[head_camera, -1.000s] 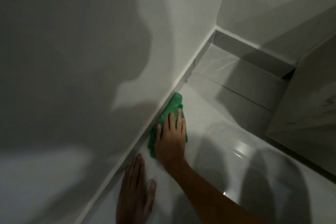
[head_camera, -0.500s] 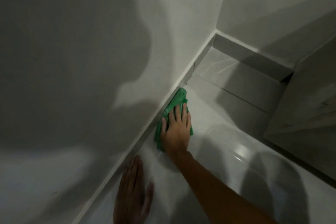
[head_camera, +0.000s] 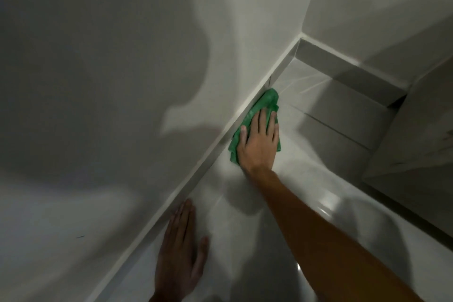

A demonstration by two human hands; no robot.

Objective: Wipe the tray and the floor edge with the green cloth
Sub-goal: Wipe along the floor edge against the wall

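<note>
The green cloth [head_camera: 266, 103] lies bunched on the glossy pale floor, pushed against the skirting strip [head_camera: 208, 154] where floor meets wall. My right hand [head_camera: 258, 142] presses flat on top of the cloth, fingers spread, covering its lower half. My left hand [head_camera: 180, 255] rests palm down on the floor near the same edge, closer to me, holding nothing. No tray is visible.
A white wall [head_camera: 110, 81] fills the left. The room corner [head_camera: 300, 37] lies just beyond the cloth. A floor tile joint [head_camera: 331, 127] runs to the right of it. A pale cabinet [head_camera: 416, 142] stands on the right. Shadows of me fall across wall and floor.
My right hand has slid the green cloth along the floor edge away from me, towards the corner. My left hand has stayed planted on the floor.
</note>
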